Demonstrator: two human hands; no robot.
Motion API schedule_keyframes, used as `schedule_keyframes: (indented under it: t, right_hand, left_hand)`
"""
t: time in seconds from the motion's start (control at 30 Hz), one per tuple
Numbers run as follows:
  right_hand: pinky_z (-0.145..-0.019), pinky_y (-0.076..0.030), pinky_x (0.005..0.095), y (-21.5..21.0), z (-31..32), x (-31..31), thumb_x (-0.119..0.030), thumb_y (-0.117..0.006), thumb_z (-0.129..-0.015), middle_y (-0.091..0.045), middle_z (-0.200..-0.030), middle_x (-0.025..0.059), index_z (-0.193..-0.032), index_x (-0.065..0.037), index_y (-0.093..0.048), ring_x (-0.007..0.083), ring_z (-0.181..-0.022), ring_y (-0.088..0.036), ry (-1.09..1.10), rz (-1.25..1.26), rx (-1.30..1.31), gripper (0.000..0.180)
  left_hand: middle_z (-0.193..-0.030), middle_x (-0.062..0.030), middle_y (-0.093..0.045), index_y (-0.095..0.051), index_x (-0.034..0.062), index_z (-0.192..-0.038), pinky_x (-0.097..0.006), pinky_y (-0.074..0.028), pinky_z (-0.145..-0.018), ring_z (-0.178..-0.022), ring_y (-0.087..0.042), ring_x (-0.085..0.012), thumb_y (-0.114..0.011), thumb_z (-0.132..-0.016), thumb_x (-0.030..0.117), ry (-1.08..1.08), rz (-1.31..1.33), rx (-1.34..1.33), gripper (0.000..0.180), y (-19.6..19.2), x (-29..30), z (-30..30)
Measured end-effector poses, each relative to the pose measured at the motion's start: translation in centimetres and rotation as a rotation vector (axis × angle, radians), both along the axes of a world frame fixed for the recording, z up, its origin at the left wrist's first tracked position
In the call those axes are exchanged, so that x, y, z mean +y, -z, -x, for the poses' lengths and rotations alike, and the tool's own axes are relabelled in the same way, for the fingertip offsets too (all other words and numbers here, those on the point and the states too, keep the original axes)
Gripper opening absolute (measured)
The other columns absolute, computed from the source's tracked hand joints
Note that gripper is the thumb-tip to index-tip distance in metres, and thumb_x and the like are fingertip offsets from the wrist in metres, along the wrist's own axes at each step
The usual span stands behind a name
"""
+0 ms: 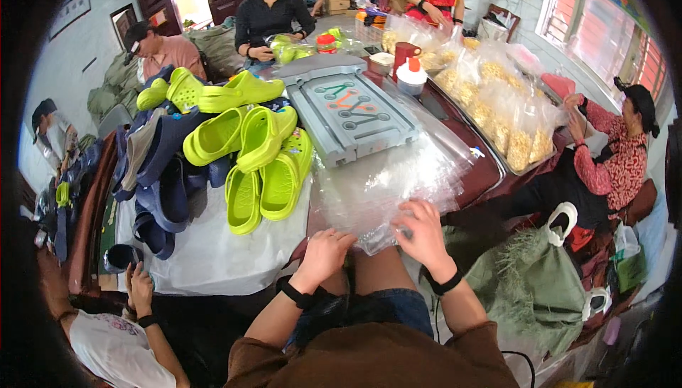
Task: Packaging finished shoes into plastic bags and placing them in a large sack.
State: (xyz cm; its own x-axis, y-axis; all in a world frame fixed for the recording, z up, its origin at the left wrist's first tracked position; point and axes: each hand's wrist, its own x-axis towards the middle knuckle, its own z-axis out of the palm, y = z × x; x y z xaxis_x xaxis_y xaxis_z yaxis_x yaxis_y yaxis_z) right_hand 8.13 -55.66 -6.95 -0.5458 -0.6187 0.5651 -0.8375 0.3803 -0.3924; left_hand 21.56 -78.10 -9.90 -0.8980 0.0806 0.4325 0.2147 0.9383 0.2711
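A loose pile of clear plastic bags [387, 189] lies at the table's near edge. My left hand [325, 259] is closed at the pile's near left corner, its fingertips pinching the film. At the near right corner, my right hand [425, 235] has its fingers curled and thumb bent in, closed on the film too. The fingertips of both hands are partly lost in the shiny plastic. On the far part of the bags rests a grey plastic panel [320, 121] with a coloured line pattern. Lime-green clogs [286, 182] are heaped left of it, beside navy clogs [165, 200].
Bags of pale yellow pieces [490, 97] fill a metal tray at the right. A white bottle with an orange cap [412, 75] and a red mug [404, 57] stand beyond the panel. A green woven sack [526, 288] is by my right side. Several people work around the table.
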Motion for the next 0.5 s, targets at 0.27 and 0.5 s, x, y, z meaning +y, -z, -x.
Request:
schedule_keyframes:
  t: [0.27, 0.5]
  right_hand:
    - [-0.094, -0.046, 0.0425, -3.0, -3.4, 0.3, -0.001, -0.078, -0.071, -0.062, -0.120, 0.0115, -0.085, -0.007, -0.066, 0.0325, -0.112, -0.057, -0.034, 0.350, -0.209, 0.019]
    - [-0.098, -0.045, 0.0413, -5.8, -6.0, -0.3, 0.002, -0.074, -0.073, -0.061, -0.123, 0.0174, -0.092, -0.004, -0.062, 0.0328, -0.115, -0.057, -0.183, 0.505, -0.189, 0.023]
  left_hand:
    - [-0.086, -0.0079, -0.068, -0.069, 0.0083, -0.097, -0.040, -0.051, -0.073, -0.080, -0.063, -0.0299, -0.073, -0.078, 0.010, -0.056, -0.150, 0.168, 0.019, -4.4, 0.3, -4.3]
    - [-0.081, -0.0088, -0.064, -0.069, 0.0063, -0.100, -0.039, -0.051, -0.065, -0.073, -0.062, -0.0314, -0.075, -0.079, 0.008, -0.107, -0.382, 0.105, 0.022, -6.2, 1.2, -6.3]
